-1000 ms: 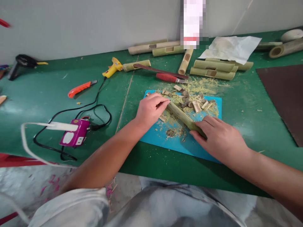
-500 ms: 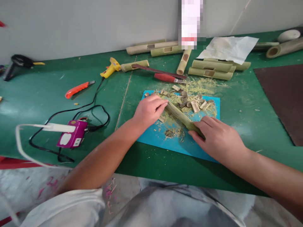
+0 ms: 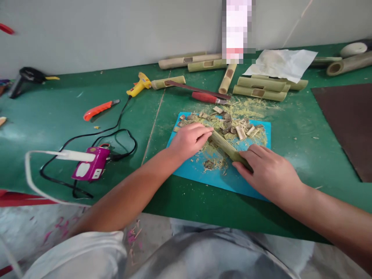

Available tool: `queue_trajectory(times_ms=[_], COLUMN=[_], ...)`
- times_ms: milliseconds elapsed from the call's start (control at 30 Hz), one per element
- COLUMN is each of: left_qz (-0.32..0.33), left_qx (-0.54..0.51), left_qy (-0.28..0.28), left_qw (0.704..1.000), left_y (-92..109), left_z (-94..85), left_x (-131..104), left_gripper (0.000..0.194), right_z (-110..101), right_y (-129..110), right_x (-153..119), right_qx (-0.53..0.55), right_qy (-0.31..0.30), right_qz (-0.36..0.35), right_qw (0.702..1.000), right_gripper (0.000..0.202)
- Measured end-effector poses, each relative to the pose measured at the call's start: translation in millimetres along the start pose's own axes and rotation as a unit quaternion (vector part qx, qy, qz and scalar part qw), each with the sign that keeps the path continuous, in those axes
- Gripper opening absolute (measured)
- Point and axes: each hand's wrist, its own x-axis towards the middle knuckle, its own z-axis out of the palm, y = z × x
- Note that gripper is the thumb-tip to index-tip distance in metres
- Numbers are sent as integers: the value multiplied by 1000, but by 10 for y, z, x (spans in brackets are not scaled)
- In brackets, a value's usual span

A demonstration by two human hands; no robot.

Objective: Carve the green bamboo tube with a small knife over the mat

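Note:
A green bamboo tube (image 3: 226,145) slants over a blue sheet (image 3: 200,176), held between my two hands. My left hand (image 3: 192,139) has its fingers closed round the upper left end, which they partly hide. Round the lower right end, the fingers and thumb of my right hand (image 3: 263,166) are wrapped. Wood chips (image 3: 240,132) and shavings cover the far part of the sheet, and a small heap of shavings (image 3: 215,164) lies just below the tube.
Beyond the sheet lie a red-handled knife (image 3: 205,97), a long dark blade and several cut bamboo tubes (image 3: 258,93). At left are an orange cutter (image 3: 100,109), a yellow glue gun (image 3: 139,85) and a purple power strip (image 3: 91,164) with cords. A dark board (image 3: 345,124) lies at right.
My left hand has shifted slightly right and down along the tube, towards my right hand, which keeps its grip. The view has moved a little.

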Motion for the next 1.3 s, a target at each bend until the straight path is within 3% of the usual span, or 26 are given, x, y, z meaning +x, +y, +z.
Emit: queue_trajectory(times_ms=[500, 700, 800, 933, 1300], left_qz=[-29, 4, 21, 22, 33], left_qx=[11, 36, 41, 68, 59], left_qy=[12, 24, 1, 24, 10], left_qw=[999, 999, 999, 997, 998], left_y=[-66, -30, -29, -26, -46], left_z=[9, 27, 46, 63, 62], left_x=[11, -17, -14, -7, 1], left_gripper=[20, 23, 25, 25, 25], right_z=[15, 17, 12, 18, 34], right_y=[1, 12, 12, 11, 28], right_x=[-18, -7, -8, -18, -30], right_qx=[-4, -2, -3, -3, 14], right_qy=[3, -2, 1, 3, -7], right_qz=[0, -1, -3, 0, 12], right_qw=[1000, 1000, 1000, 1000, 1000], right_gripper=[25, 27, 28, 28, 26])
